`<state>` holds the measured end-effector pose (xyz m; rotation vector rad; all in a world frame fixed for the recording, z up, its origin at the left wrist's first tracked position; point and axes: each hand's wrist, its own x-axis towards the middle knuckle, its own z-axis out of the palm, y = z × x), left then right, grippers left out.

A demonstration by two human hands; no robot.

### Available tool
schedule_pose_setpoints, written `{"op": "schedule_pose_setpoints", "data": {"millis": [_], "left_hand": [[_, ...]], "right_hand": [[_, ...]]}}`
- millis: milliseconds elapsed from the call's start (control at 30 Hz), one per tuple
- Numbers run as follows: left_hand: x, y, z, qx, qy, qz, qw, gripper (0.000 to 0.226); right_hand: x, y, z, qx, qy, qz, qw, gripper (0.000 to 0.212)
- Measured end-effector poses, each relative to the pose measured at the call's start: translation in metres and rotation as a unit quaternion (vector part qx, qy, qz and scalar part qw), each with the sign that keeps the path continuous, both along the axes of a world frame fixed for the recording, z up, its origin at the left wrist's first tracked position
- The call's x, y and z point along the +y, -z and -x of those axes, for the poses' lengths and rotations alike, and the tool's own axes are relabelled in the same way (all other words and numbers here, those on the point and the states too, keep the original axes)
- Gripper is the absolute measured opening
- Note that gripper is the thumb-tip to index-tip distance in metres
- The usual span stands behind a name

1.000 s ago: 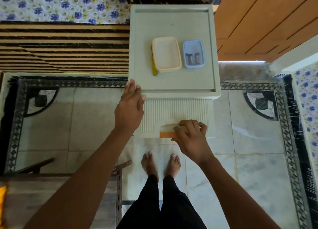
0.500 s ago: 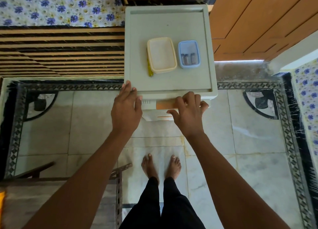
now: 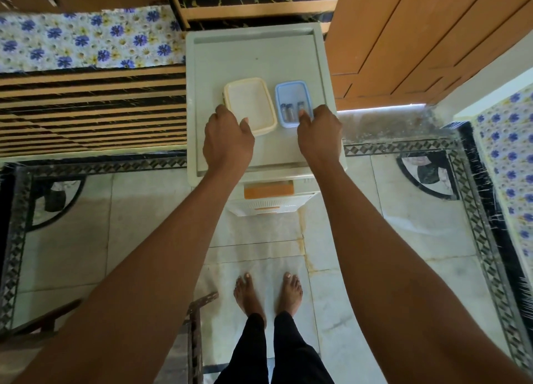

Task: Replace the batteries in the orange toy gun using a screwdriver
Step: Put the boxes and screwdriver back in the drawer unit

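A cream lidded container (image 3: pixel 251 104) and a smaller blue container (image 3: pixel 291 94) sit side by side on the pale cabinet top (image 3: pixel 259 58). The blue one holds several batteries (image 3: pixel 288 112). My left hand (image 3: pixel 227 141) grips the cream container at its near left corner, with the thumb on the lid. My right hand (image 3: pixel 320 135) grips the blue container's near right corner, thumb on its rim. A sliver of the yellow screwdriver (image 3: pixel 223 95) shows beside the cream container; the rest is hidden by my left hand.
The cabinet's top drawer, with an orange handle (image 3: pixel 268 191), is closed below the hands. A slatted bed frame (image 3: pixel 86 107) with a floral sheet (image 3: pixel 86 40) stands at left, a wooden door (image 3: pixel 418 37) at right. A wooden stool (image 3: pixel 196 326) is near my feet (image 3: pixel 268 291).
My right hand pushed the drawer closed and left it. Both hands moved from the cabinet's front edge up onto its top and took hold of the two containers.
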<state>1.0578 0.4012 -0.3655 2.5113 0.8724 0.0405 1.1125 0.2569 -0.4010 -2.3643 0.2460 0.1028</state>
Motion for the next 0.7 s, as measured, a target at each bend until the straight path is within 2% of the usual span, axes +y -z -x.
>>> {"op": "schedule_pose_setpoints", "data": {"millis": [167,367,533,700], "left_hand": [[-0.001,-0.001,-0.005,-0.030,-0.031,0.050,0.998,0.031],[-0.013,-0.007,0.033,-0.148,-0.050,0.235,0.959,0.009],[-0.038,-0.004,0.110,-0.188,-0.069,0.355,0.913,0.026],[-0.062,0.011,0.190,-0.156,-0.041,0.367,0.916,0.021]], "right_hand": [[-0.012,0.000,0.003,0.019,0.029,-0.072,0.997,0.025],[-0.040,-0.009,0.073,-0.025,0.096,-0.177,0.979,0.011],[-0.061,-0.007,0.152,-0.029,0.133,-0.233,0.963,0.014],[-0.084,0.005,0.226,0.027,0.184,-0.245,0.952,0.008]]}}
